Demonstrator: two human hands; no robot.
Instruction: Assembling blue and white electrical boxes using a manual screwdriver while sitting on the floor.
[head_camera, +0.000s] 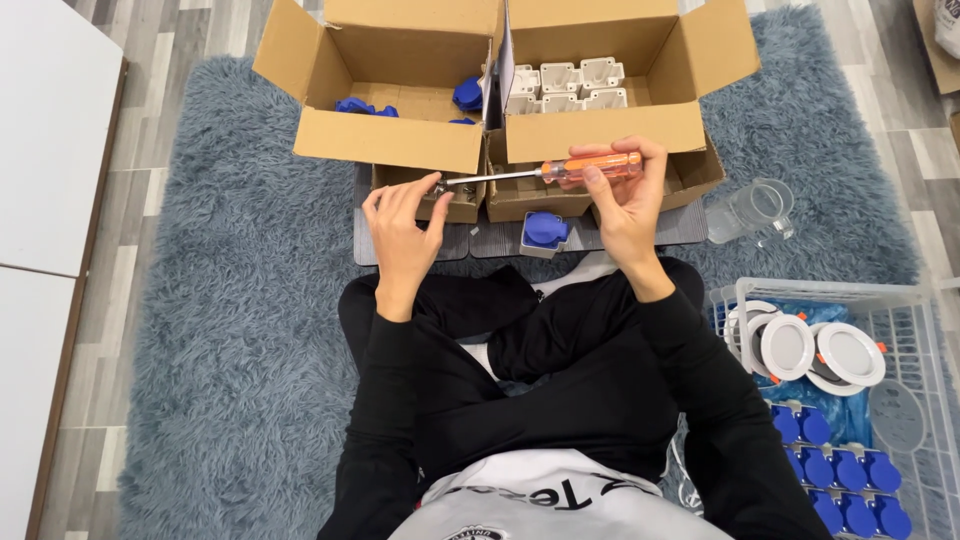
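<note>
My right hand (622, 196) grips the orange handle of a screwdriver (590, 168), held level with its metal shaft pointing left. My left hand (402, 222) pinches a small metal screw (439, 185) at the shaft's tip. Both hands hover above my crossed legs in black trousers. A grey socket box with a blue cap (545, 232) stands on the dark mat (520, 238) just below the screwdriver, between my hands.
Two open cardboard boxes sit ahead: the left box (385, 135) holds blue caps, the right box (600, 128) holds white socket housings. A clear plastic jug (755, 210) stands at right. A white wire basket (900, 300) holds round white lamps and several blue-capped parts. Shaggy grey rug underneath.
</note>
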